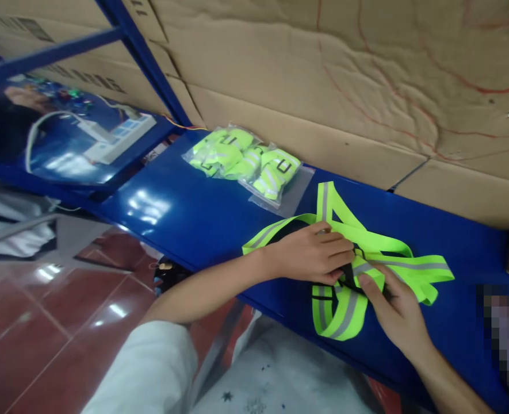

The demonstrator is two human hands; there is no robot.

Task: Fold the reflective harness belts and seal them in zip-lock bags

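A neon-yellow reflective harness (349, 313) with grey stripes and black straps lies loosely spread on the blue table, one loop hanging toward the front edge. My left hand (317, 253) reaches across from the left, its fingers curled and closed on the harness near a black strap. From the right, my right hand (394, 307) pinches a yellow strap between thumb and fingers. Both hands are close together at the black fittings, and the fingers partly hide these. Behind the harness, several clear plastic bags (280, 172) hold folded yellow harnesses with black buckles.
The blue table (194, 224) runs along a cardboard wall (323, 132). At the left, beyond a blue frame post (150, 63), a white power strip (120, 138) sits on another blue surface. Another person's hand (30, 98) is near small parts there. A blurred pixelated patch covers the right edge.
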